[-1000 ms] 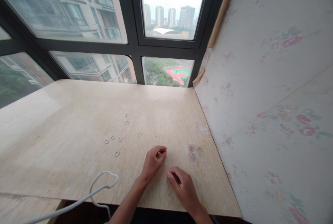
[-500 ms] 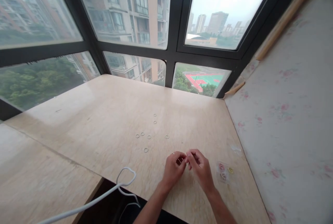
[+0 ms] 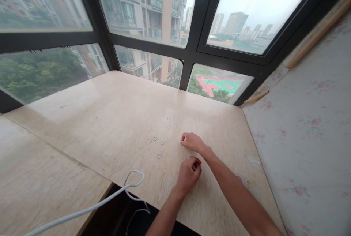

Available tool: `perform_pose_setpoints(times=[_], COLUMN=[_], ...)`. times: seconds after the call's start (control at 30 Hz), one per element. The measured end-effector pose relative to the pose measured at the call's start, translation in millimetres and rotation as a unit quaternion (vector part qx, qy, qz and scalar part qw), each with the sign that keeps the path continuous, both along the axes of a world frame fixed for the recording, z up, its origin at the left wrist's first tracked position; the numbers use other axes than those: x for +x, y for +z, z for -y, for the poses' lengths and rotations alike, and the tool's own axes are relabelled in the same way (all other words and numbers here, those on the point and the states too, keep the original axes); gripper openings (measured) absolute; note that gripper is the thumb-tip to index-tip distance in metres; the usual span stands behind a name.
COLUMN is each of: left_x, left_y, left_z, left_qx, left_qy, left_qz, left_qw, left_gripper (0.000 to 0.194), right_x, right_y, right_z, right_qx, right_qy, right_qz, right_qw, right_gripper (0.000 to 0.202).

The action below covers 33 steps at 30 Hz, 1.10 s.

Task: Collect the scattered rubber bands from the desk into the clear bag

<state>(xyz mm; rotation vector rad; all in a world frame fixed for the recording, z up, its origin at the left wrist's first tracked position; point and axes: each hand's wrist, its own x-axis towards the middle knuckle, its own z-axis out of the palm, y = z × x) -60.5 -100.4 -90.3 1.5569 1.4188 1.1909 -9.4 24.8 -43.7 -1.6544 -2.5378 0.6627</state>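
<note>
My right hand (image 3: 192, 141) reaches over the tabletop (image 3: 115, 130), its fingers pinched down at a thin ring (image 3: 180, 143) that shows just at its fingertips. Nearer to me, my left hand (image 3: 189, 172) is curled with thumb and fingers together; what it holds, if anything, is too small to make out. Several thin pale rings lie flat to the left of my hands, among them a front ring (image 3: 159, 156), a middle ring (image 3: 162, 142) and a far ring (image 3: 168, 119).
Behind my right forearm, a clear box is mostly hidden, with a yellow ring (image 3: 248, 183) beside it. Clear plastic (image 3: 253, 161) lies near the papered wall (image 3: 307, 148). A white cable (image 3: 82, 212) crosses the front left edge. Windows bound the far side.
My right hand has moved away from my left hand, forward and left to the ring on the table. Its forearm now covers much of the box. The view has shifted slightly.
</note>
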Motion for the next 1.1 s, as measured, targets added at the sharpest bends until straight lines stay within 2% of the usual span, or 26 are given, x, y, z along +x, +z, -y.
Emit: perform_pose_setpoints(times=[0.13,0.3,0.67,0.83,0.97,1.1], left_x=[0,1,-1,-4,-6,-7], left_y=[-0.2,0.6,-2.0,7.5,13.5,14.0], left_z=[1,0,4,9,11,11], left_qx=[0.003,-0.001,0.007,-0.013,-0.032,-0.035], left_qy=[0.001,-0.002,-0.024,-0.034,-0.038,-0.054], left_qz=[0.001,0.005,0.014,0.072,0.166,0.193], left_qw=[1.0,1.0,1.0,0.997,0.985,0.979], left_gripper=[0.017,0.017,0.015,0.01,0.019,0.026], right_x=[1,12,58,79,87,91], right_y=[0.6,2.9,12.8,18.0,18.8,14.9], right_z=[-2,5,48,73,94,108], right_qx=[-0.01,-0.038,-0.064,-0.026,0.05,0.124], right_qy=[0.023,0.036,-0.023,-0.059,-0.046,-0.018], right_qz=[0.002,-0.048,-0.245,-0.336,-0.277,-0.228], right_qw=[1.0,0.998,0.967,0.94,0.958,0.966], right_gripper=[0.007,0.007,0.011,0.011,0.012,0.015])
